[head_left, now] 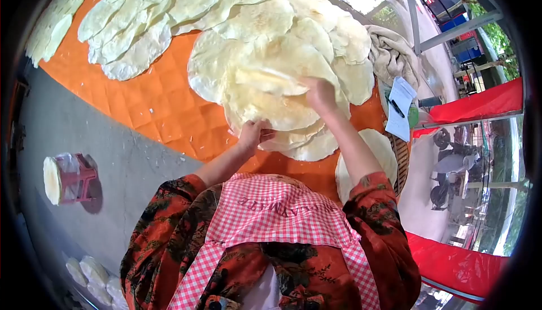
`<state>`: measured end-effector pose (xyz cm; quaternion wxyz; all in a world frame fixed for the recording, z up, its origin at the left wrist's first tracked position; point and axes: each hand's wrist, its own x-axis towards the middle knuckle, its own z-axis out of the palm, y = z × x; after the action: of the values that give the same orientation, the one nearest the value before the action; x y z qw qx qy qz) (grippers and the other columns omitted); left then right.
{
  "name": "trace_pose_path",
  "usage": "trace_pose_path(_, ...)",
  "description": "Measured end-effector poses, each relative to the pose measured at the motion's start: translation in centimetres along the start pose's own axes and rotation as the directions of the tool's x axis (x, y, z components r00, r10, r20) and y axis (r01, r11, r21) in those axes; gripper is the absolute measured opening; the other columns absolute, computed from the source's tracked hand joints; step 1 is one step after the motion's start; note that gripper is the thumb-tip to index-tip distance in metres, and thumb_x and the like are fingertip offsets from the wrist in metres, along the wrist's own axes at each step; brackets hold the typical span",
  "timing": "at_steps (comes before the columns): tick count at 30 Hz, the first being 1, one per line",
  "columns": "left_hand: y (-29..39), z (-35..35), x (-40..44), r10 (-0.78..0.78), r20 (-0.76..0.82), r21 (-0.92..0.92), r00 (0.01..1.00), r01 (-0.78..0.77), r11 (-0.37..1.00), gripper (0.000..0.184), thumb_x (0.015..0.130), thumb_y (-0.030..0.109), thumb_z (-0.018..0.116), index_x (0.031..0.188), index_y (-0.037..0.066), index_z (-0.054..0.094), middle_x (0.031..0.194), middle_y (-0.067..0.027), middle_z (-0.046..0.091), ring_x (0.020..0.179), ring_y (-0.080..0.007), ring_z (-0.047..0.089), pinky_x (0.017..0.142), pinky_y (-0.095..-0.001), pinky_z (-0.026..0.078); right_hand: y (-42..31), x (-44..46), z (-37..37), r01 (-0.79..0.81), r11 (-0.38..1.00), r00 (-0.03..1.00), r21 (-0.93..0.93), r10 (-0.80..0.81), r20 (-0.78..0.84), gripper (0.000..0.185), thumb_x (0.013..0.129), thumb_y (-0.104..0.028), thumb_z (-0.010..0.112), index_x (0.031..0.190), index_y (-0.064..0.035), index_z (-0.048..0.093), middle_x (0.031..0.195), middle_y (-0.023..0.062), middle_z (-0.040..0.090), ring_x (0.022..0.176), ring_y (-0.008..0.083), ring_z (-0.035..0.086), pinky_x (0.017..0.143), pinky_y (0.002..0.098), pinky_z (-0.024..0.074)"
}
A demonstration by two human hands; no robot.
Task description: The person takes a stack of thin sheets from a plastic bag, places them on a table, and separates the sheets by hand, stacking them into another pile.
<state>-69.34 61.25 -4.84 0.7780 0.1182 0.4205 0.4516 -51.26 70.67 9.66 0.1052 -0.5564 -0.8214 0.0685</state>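
Large, thin, pale round flatbreads (288, 56) lie overlapping on an orange cloth (164, 107). My left hand (254, 135) has its fingers at the near left edge of the stack in front of me, curled over the rim. Over the right part of the same stack is my right hand (320, 95), closed on the end of a folded, pale yellowish piece (271, 81) that extends leftward across the top flatbread. The fingertips of my right hand are partly hidden.
Beige cloth (392, 56), a paper with a pen (400, 107) and a woven tray (402, 160) are at the right. Another flatbread (370, 152) lies near my right forearm. A pink stool (84, 177) stands on the grey floor at left; bagged items (93, 273) lie lower left.
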Motion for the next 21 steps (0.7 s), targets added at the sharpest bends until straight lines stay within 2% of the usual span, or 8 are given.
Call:
trace_pose_path(2, 0.3, 0.1, -0.4, 0.009, 0.005, -0.008, 1.0, -0.009, 1.0, 0.026, 0.091, 0.011, 0.048, 0.111, -0.006, 0.052, 0.1, -0.0175, 0.062, 0.083, -0.0293, 0.066, 0.076, -0.0377, 0.059, -1.3, -0.6, -1.7, 0.187, 0.982, 0.936, 0.009, -0.176, -0.305, 0.021, 0.076, -0.007, 0.051, 0.09, -0.0087, 0.067, 0.088, 0.0125, 0.066, 0.083, 0.0318, 0.062, 0.073, 0.0413, 0.0496)
trace_pose_path(5, 0.3, 0.6, -1.1, 0.005, -0.009, 0.012, 1.0, -0.005, 1.0, 0.026, 0.091, 0.008, 0.046, 0.112, -0.007, 0.052, 0.102, -0.0189, 0.062, 0.086, -0.0304, 0.066, 0.079, -0.0388, 0.058, -2.6, -4.6, 4.8, 0.233, 0.972, 0.95, 0.012, -0.225, -0.218, 0.023, 0.078, -0.006, 0.05, 0.096, -0.0076, 0.063, 0.098, 0.0122, 0.062, 0.094, 0.031, 0.058, 0.077, 0.0412, 0.0484)
trace_pose_path(7, 0.2, 0.6, -1.2, 0.023, 0.017, 0.078, 1.0, -0.024, 0.997, 0.03, 0.092, 0.006, 0.044, 0.117, -0.009, 0.048, 0.104, -0.0221, 0.062, 0.094, -0.034, 0.065, 0.083, -0.0417, 0.057, -1.2, -7.0, 10.4, 0.265, 0.963, 0.964, 0.058, -0.262, -0.045, 0.026, 0.078, -0.006, 0.051, 0.103, -0.0055, 0.06, 0.106, 0.0109, 0.058, 0.103, 0.031, 0.054, 0.084, 0.0406, 0.0468)
trace_pose_path(12, 0.4, -0.1, -1.8, -0.028, 0.018, 0.094, 0.999, 0.026, 0.995, 0.032, 0.09, 0.004, 0.044, 0.119, -0.01, 0.047, 0.105, -0.0212, 0.063, 0.095, -0.033, 0.065, 0.083, -0.0418, 0.056, -2.7, -7.5, 10.1, 0.248, 0.962, 0.965, 0.112, -0.235, -0.116, 0.031, 0.077, -0.006, 0.053, 0.107, -0.0024, 0.059, 0.116, 0.0131, 0.056, 0.108, 0.0329, 0.052, 0.092, 0.0415, 0.044)
trace_pose_path(16, 0.1, -0.3, -0.6, -0.053, 0.082, 0.072, 0.995, 0.047, 0.996, 0.032, 0.09, 0.005, 0.044, 0.119, -0.009, 0.048, 0.107, -0.0201, 0.062, 0.095, -0.032, 0.064, 0.084, -0.0417, 0.054, -3.3, -8.4, 10.5, 0.268, 0.954, 0.957, 0.134, -0.247, -0.15, 0.035, 0.077, -0.004, 0.055, 0.112, -0.0015, 0.058, 0.124, 0.0132, 0.054, 0.117, 0.0343, 0.048, 0.094, 0.0434, 0.0423)
trace_pose_path(19, -0.1, -0.4, -0.5, -0.098, 0.044, 0.0, 0.994, 0.098, 0.995, 0.035, 0.09, 0.014, 0.046, 0.119, -0.006, 0.049, 0.112, -0.019, 0.06, 0.102, -0.0319, 0.061, 0.089, -0.0452, 0.05, -3.7, -8.6, 10.2, 0.254, 0.965, 0.948, 0.065, -0.235, -0.213, 0.036, 0.08, -0.008, 0.053, 0.114, -0.0004, 0.06, 0.116, 0.0194, 0.06, 0.108, 0.0343, 0.056, 0.089, 0.0438, 0.047)
trace_pose_path(20, 0.0, -0.6, -0.6, -0.069, 0.1, -0.051, 0.993, 0.075, 0.996, 0.039, 0.09, 0.02, 0.048, 0.121, -0.004, 0.048, 0.114, -0.0187, 0.059, 0.105, -0.0324, 0.059, 0.091, -0.0471, 0.049, -3.3, -8.2, 10.1, 0.072, 0.958, 0.994, 0.279, -0.046, -0.097, 0.034, 0.079, -0.007, 0.053, 0.112, -0.0006, 0.061, 0.112, 0.0191, 0.061, 0.104, 0.0346, 0.058, 0.086, 0.0439, 0.0485)
trace_pose_path(21, 0.2, -0.8, -0.6, -0.04, 0.155, -0.102, 0.987, 0.056, 0.993, 0.042, 0.091, 0.026, 0.049, 0.123, -0.002, 0.047, 0.117, -0.0183, 0.057, 0.108, -0.033, 0.057, 0.093, -0.049, 0.048, -2.5, -7.3, 9.8, -0.134, 0.879, 0.991, 0.457, 0.122, 0.057, 0.033, 0.079, -0.006, 0.052, 0.11, -0.0008, 0.062, 0.108, 0.0188, 0.063, 0.1, 0.0348, 0.06, 0.082, 0.044, 0.05)
